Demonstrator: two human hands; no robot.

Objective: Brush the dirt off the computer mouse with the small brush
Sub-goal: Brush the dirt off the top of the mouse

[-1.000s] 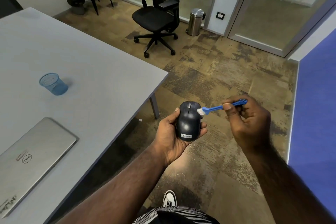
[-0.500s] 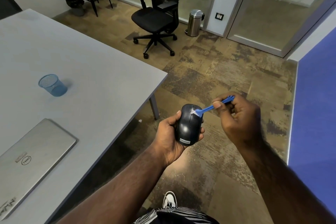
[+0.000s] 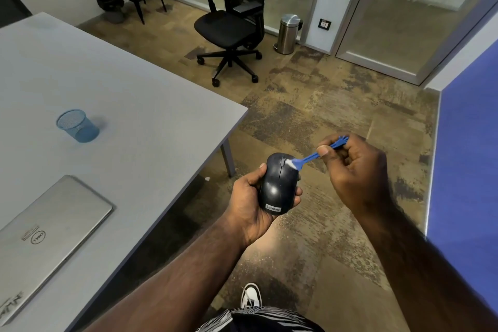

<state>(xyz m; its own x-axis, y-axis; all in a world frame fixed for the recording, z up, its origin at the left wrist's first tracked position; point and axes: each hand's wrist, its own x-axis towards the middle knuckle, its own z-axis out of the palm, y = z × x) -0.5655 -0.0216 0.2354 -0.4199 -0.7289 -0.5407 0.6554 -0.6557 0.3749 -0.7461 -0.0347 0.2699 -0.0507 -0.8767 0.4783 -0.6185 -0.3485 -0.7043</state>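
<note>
Mid-brushing, my left hand [image 3: 249, 197] grips the mouse [image 3: 277, 186] above the floor while my right hand [image 3: 353, 170] pinches the small brush [image 3: 310, 157], bristles beside the scroll wheel [image 3: 283, 162]; next probably short, light strokes along that groove.

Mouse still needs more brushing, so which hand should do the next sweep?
The right hand. It already pinches the small blue plastic brush, whose white bristles touch the dark rounded computer mouse beside its scroll wheel. The left hand is busy cradling the mouse.
</note>
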